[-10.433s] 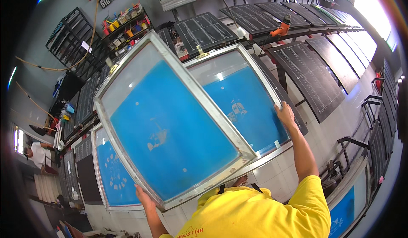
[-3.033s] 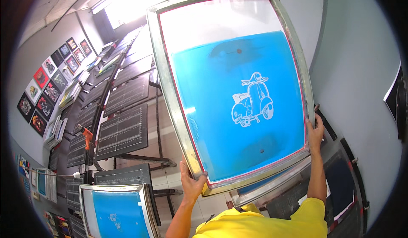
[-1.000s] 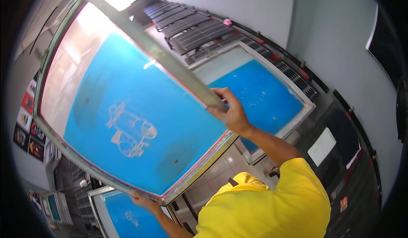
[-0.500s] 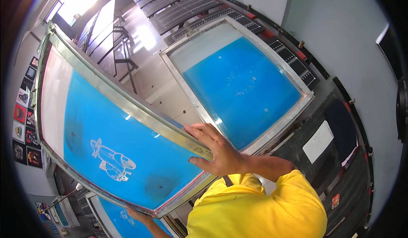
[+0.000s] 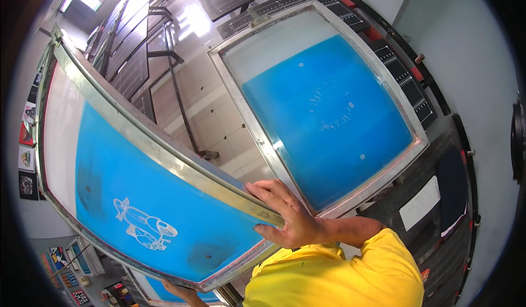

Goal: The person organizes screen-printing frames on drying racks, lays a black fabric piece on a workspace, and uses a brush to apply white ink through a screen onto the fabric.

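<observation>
I hold up a screen-printing frame [image 5: 137, 159] with aluminium sides and blue-coated mesh, tilted at the left. A pale scooter-like outline shows in the blue, with dark smudges near it. My right hand [image 5: 290, 214] grips the frame's near upper side, fingers over the outer edge and thumb toward the mesh. Low down, my left hand [image 5: 181, 291] is at the lower edge; its fingers are partly hidden by the frame. Apart from it, a second screen-printing frame [image 5: 329, 109] lies to the right, its blue mesh carrying small pale marks.
Dark printing boards [image 5: 405, 82] with white scale marks line a rail beside the right wall. A white sheet [image 5: 419, 203] and dark cloth [image 5: 452, 189] lie at the right. Metal racks [image 5: 131, 49] stand far left on the tiled floor. Another blue screen [image 5: 156, 289] is partly seen below.
The whole view has shifted, so the second screen now sits farther right. The held screen appears slightly lower and the gap between the two shows more floor. Both hands keep their places on it.
</observation>
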Demonstrator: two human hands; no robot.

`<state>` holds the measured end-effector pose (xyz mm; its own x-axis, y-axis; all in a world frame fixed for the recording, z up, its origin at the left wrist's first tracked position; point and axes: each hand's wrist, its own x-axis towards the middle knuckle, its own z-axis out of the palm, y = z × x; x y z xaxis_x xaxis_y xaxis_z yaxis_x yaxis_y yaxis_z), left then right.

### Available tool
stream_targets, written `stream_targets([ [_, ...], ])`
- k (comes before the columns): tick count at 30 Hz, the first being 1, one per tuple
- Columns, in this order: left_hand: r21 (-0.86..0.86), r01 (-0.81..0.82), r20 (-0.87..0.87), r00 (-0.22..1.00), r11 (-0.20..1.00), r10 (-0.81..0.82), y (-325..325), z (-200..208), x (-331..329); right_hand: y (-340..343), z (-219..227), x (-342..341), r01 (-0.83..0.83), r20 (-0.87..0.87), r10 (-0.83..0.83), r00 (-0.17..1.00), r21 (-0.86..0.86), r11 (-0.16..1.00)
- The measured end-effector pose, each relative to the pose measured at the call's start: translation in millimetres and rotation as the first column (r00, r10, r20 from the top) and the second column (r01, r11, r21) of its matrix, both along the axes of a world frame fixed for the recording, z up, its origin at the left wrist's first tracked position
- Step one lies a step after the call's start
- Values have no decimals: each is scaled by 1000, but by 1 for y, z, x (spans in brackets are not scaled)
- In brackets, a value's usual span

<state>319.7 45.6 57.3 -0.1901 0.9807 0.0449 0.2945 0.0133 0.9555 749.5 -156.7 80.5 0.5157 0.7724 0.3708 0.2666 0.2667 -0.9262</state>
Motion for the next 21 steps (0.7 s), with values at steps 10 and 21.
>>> stream_targets([
  [10, -17, -33, -118, 993, 999, 30, -4, 9, 11, 0, -4, 5, 14, 28, -13, 1000, -22, 1000],
  [21, -19, 56, 27, 998, 998, -55, -12, 8, 17, -7, 3, 8, 65, 33, -63, 997, -54, 996],
])
